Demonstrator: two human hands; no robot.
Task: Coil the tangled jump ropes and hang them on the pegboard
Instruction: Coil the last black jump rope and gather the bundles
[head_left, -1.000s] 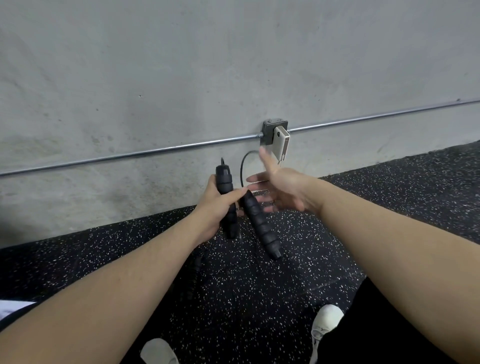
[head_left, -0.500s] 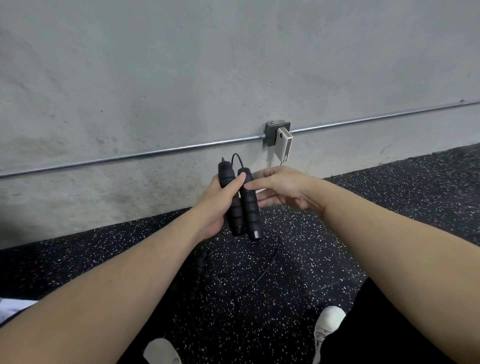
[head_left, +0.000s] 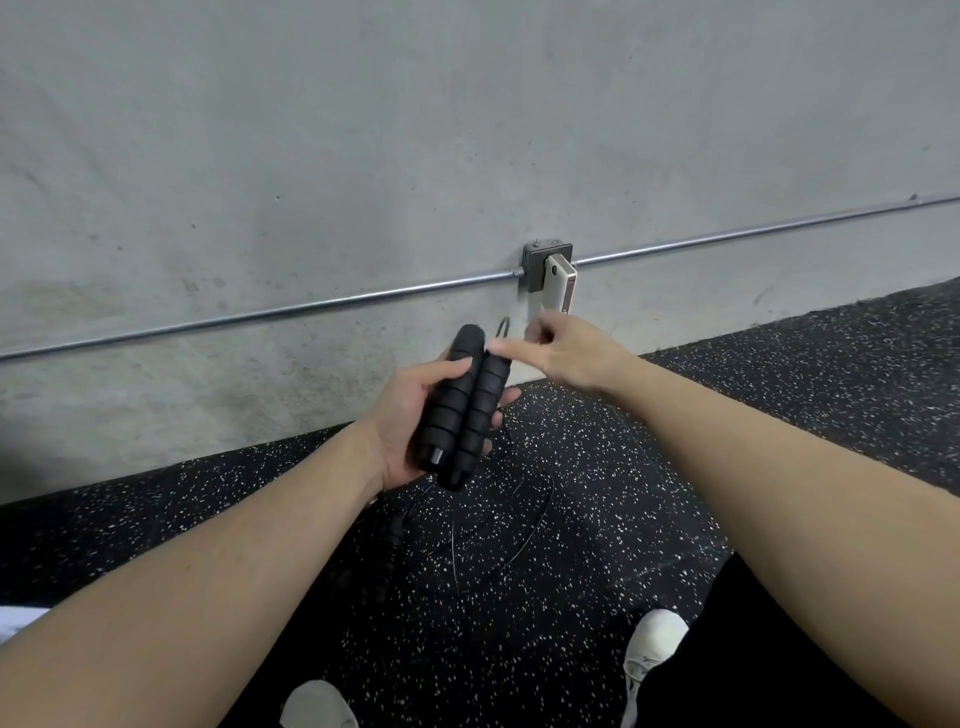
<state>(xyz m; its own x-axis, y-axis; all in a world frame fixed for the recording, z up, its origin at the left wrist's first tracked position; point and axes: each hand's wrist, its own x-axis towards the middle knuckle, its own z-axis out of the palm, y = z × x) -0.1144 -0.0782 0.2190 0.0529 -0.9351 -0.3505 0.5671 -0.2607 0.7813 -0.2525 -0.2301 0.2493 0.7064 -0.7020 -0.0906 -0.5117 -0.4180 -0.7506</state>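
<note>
Gripping both black foam jump-rope handles (head_left: 460, 410) side by side, the left hand (head_left: 410, 415) steadies them while the right hand (head_left: 563, 353) pinches the thin cord (head_left: 503, 328) at their tops.

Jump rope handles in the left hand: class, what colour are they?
Black, with ribbed foam grips; the head view shows them best.

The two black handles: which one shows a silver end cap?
The left handle, under the left hand's thumb; the right handle ends plain black.
</note>
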